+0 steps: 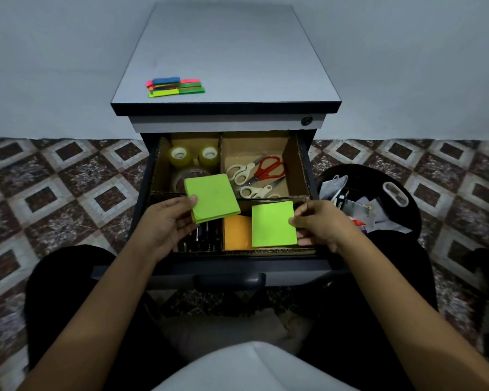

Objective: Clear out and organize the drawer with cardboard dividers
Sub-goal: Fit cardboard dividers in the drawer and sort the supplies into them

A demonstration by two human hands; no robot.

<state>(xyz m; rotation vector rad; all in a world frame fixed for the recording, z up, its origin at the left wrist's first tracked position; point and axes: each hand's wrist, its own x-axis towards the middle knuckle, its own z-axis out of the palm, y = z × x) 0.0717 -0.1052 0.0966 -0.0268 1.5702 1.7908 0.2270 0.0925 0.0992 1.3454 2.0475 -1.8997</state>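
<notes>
The open drawer (305,170) holds brown cardboard dividers (220,153) that split it into compartments. My left hand (167,221) grips a thick green sticky-note pad (211,197) above the drawer's middle. My right hand (319,225) pinches a second, thinner green pad (272,224) by its right edge, over the front right compartment where an orange pad (236,232) lies. Tape rolls (194,158) fill the back left compartment. Three pairs of scissors (256,174) lie in the back right one. Dark pens (201,238) sit front left, partly hidden by my left hand.
A pile of coloured sticky flag strips (175,86) lies on the grey cabinet top (237,52). A black bin (378,198) with paper scraps stands on the tiled floor to the right of the drawer. My knees flank the drawer front and its handle (229,280).
</notes>
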